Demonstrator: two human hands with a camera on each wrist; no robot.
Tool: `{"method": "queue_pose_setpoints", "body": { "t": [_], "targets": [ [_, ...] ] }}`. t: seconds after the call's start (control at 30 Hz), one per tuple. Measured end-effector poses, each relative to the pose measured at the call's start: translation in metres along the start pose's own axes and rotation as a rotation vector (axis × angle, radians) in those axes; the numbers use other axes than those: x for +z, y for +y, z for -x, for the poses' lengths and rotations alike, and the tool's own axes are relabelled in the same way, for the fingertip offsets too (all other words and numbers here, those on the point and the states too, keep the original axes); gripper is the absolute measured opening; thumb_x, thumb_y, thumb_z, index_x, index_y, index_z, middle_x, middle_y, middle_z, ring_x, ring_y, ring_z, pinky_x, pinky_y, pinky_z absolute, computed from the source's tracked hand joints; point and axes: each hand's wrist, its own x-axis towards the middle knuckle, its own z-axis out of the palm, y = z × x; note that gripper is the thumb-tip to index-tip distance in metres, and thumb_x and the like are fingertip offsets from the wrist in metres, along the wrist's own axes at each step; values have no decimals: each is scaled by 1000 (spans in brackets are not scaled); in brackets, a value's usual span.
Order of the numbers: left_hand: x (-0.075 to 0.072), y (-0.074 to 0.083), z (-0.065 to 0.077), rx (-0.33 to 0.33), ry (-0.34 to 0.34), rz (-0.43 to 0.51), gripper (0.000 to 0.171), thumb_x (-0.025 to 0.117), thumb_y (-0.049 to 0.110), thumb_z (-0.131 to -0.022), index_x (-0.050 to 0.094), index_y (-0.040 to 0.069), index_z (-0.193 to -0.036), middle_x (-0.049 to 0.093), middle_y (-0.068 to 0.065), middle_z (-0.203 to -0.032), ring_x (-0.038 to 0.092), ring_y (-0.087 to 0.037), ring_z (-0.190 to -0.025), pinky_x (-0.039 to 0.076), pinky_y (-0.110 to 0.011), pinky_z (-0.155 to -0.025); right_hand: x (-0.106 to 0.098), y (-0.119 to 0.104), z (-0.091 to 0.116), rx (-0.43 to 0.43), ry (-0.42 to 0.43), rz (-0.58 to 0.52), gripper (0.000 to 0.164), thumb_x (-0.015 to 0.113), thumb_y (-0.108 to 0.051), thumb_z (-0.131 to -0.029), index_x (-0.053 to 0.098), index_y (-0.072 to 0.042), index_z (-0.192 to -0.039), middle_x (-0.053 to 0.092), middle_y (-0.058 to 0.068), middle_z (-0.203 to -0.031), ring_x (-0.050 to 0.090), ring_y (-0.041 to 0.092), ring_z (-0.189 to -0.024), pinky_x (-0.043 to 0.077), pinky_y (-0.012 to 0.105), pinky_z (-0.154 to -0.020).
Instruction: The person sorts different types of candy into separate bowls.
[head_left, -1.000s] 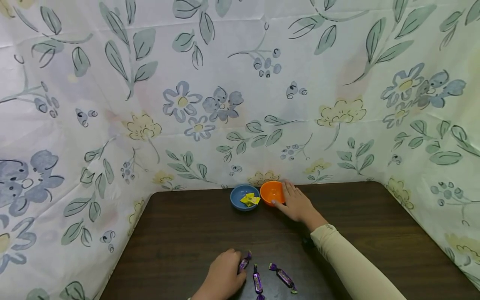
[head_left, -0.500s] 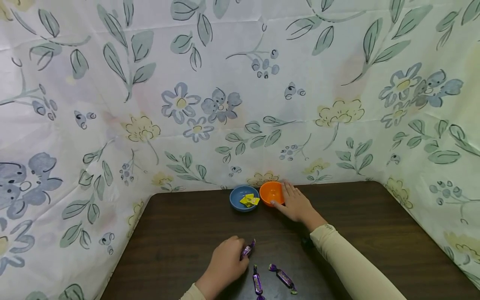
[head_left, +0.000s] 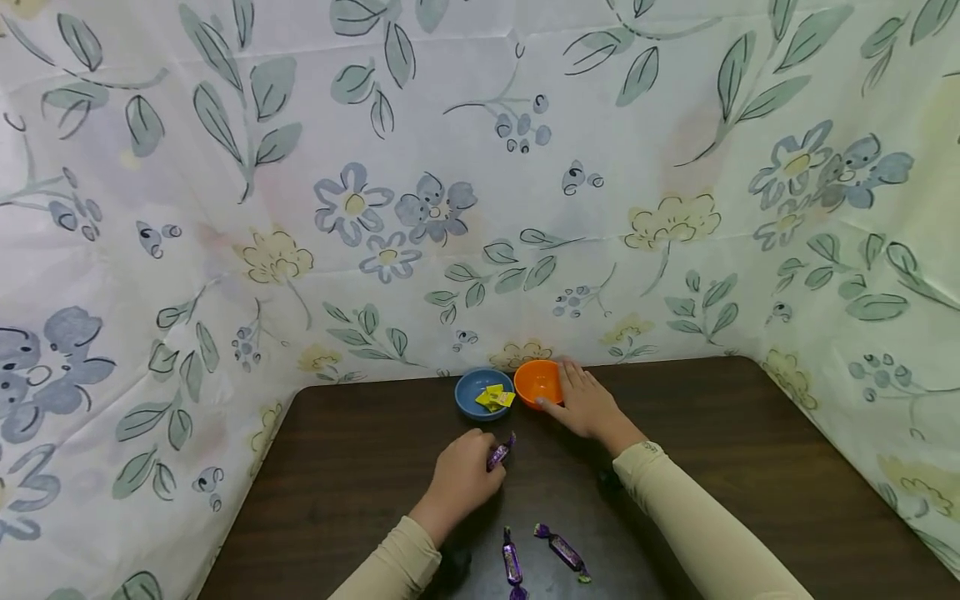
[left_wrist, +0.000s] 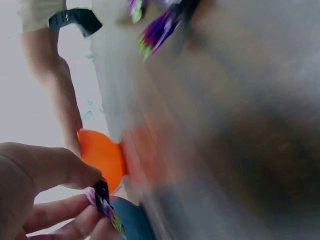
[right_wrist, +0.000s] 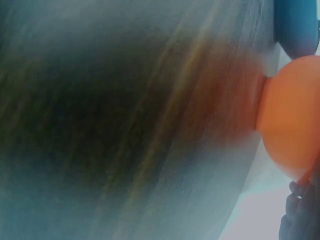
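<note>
In the head view my left hand (head_left: 463, 477) pinches a purple wrapped candy (head_left: 500, 452) between thumb and fingers, above the table in front of the bowls. The left wrist view shows the candy's twisted wrapper (left_wrist: 102, 200) at the fingertips. My right hand (head_left: 588, 407) lies against the right side of an orange bowl (head_left: 537, 383), fingers extended along it and thumb toward its front. No contents show in the orange bowl. Left of it stands a blue bowl (head_left: 468, 406) holding several yellow wrapped candies (head_left: 493, 398).
Two more purple candies lie near the front: one candy (head_left: 512, 560) is nearly upright in view, the other candy (head_left: 564, 552) slants to its right. A floral cloth (head_left: 480, 208) hangs behind and beside the dark wooden table (head_left: 360, 467).
My left hand has lifted the purple candy from among the others and carried it forward toward the bowls. My right hand stays against the orange bowl.
</note>
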Motion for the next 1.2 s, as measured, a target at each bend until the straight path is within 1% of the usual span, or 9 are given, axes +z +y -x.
{"method": "queue_pose_setpoints", "body": {
  "t": [0.1,0.27,0.37,0.6,0.73,0.87,1.03,1.13,1.2],
  "targets": [
    [-2,-1,-14,-13,-21,27,15,80,19,-85,77,8,-96,62,3,-81,50,-8,-65,45,-25,-57,-1,-1,-1,5,-2,12,102,35,-74,-104,16,4,-168,15,24,-177,20,43,-164,17,56,-133],
    [-6,0,-37,-17,-25,56,8,77,17,-85,73,10,-86,58,4,-72,49,-10,-60,41,-26,-51,-1,0,-1,2,0,8,101,36,-73,-105,18,5,-167,16,25,-176,21,43,-163,18,56,-133],
    [-10,3,-51,-15,-15,53,7,76,18,-86,73,12,-83,58,4,-72,50,-11,-60,41,-27,-50,-2,0,0,6,-6,4,101,36,-72,-105,17,5,-167,16,25,-176,20,43,-163,18,56,-133],
    [-17,10,-89,35,5,9,12,77,17,-89,70,11,-81,59,1,-73,50,-12,-62,41,-26,-53,-3,1,-1,4,-10,-3,99,37,-70,-106,16,5,-167,14,25,-177,18,43,-164,16,56,-133],
    [-14,13,-106,25,-20,36,16,77,15,-91,67,9,-79,59,-1,-71,50,-13,-58,41,-25,-53,-3,0,0,-5,-5,-20,99,38,-69,-106,16,5,-167,14,25,-177,17,43,-164,16,56,-133],
    [-7,16,-117,18,-49,43,16,77,15,-93,67,8,-82,62,-1,-73,52,-13,-58,43,-26,-55,-2,0,0,-14,-3,-19,99,36,-70,-106,17,6,-167,15,25,-176,18,43,-164,18,57,-133],
    [-2,20,-123,27,-38,48,12,76,15,-95,72,4,-92,69,-6,-83,59,-17,-67,53,-31,-64,-3,-1,2,-9,-6,-27,99,38,-70,-106,19,6,-167,16,25,-176,19,43,-164,18,57,-133],
    [-1,24,-124,39,-24,72,26,74,19,-99,73,-2,-115,74,-13,-103,68,-22,-86,62,-36,-82,-4,-1,3,-5,-3,-25,98,39,-69,-106,19,5,-167,17,25,-176,20,42,-164,19,57,-133],
    [1,25,-123,44,-16,92,38,73,21,-101,70,-5,-128,73,-17,-117,71,-27,-100,62,-41,-93,-4,-1,2,-11,0,-19,98,39,-69,-106,20,6,-167,17,25,-176,20,42,-164,19,57,-133]
  ]
}}
